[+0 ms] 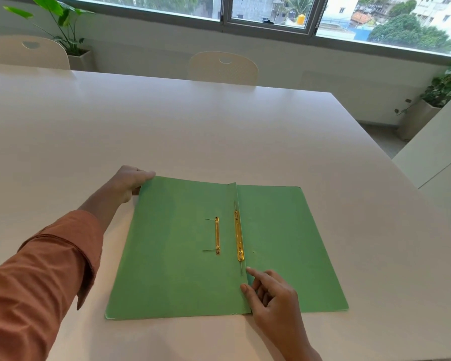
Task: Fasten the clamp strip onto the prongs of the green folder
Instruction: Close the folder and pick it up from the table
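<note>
The loose clamp strip (217, 236) lies lengthwise, away from you, between your hands, nearer your empty, half-curled right hand (268, 293); your left hand (130, 183) grips the green folder (172, 256) corner.

The open folder (182, 246) lies on the table (219, 131); the clamp strip (217, 235) rests on its left leaf, left of the prongs (239, 238).

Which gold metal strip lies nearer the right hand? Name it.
The longer gold strip along the folder's centre crease, just above the right hand; the shorter strip lies on the left flap.
</note>
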